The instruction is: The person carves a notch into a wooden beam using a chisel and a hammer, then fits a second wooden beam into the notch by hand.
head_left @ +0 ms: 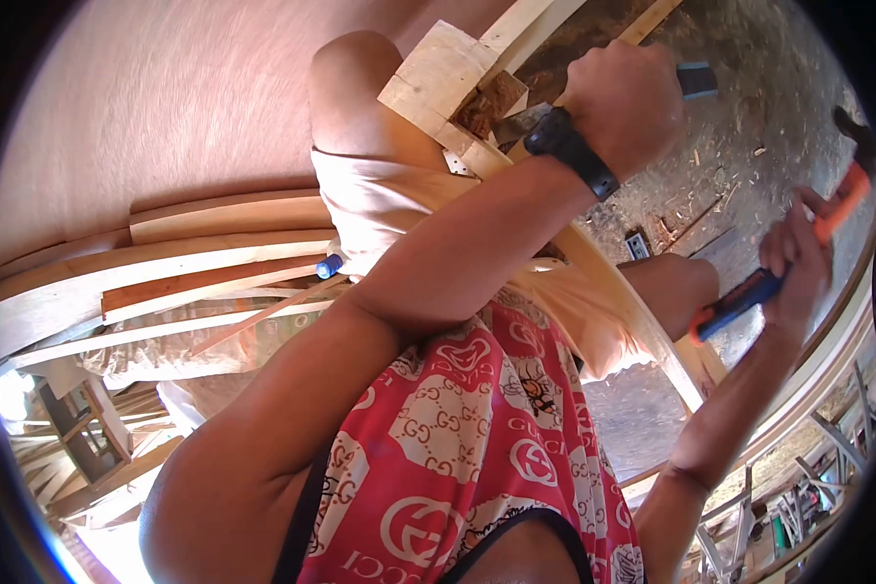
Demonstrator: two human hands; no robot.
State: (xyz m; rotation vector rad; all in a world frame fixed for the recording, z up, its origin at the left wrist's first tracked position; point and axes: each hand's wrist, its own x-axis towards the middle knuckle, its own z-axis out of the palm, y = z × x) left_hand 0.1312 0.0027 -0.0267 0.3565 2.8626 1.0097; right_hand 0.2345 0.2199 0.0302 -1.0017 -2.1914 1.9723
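Note:
My left hand [625, 105], with a black watch on its wrist, is closed around a chisel [697, 81]. The handle end sticks out to the right of my fist, and the dark blade reaches left toward a rough notch in a pale wooden piece [440, 76]. My right hand [796, 255] grips a claw hammer [745, 304] by its dark blue and orange handle, off to the right. The hammer's dark head is raised at the far right edge, apart from the chisel. A long wooden strip [608, 277] runs diagonally beneath my left forearm.
Stacked boards [214, 234] and a blue-capped item [329, 266] lie at left. A large wood panel [185, 107] fills the upper left. Shavings and a small metal-looking plate [638, 245] are on the ground [749, 209]. More timber lies at lower right.

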